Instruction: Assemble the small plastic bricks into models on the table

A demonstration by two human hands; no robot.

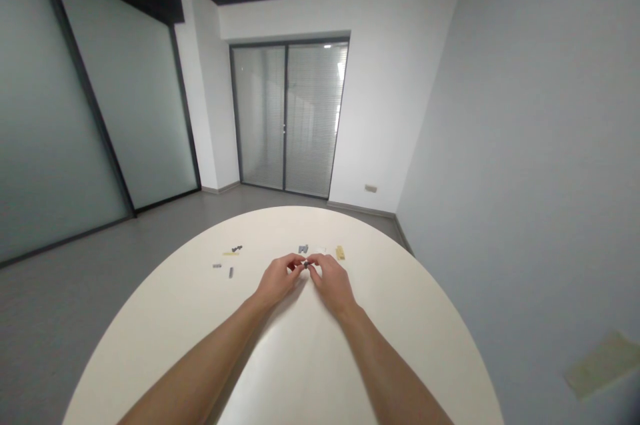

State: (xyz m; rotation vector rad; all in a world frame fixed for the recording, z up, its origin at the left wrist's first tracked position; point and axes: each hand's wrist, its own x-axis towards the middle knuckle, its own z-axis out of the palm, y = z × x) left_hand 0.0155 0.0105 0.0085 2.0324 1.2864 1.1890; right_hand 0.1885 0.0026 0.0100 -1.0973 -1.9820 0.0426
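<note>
Over the far half of the round white table, my left hand [280,276] and my right hand [331,280] meet fingertip to fingertip. Between them is a small dark grey piece [307,265], pinched from both sides; it looks like a building brick, but the fingers cover most of it. Just beyond the fingertips lies a blue-grey brick piece [303,249]. A yellow brick piece [341,253] rests past my right hand, and a faint white piece [321,249] sits between these two.
Left on the table [165,345] lie several dark pieces [237,249], a thin yellow strip [231,253], a grey piece [217,265] and another grey piece [231,272]. The table's curved edge runs all around. Beyond stand a glass door [285,118] and walls.
</note>
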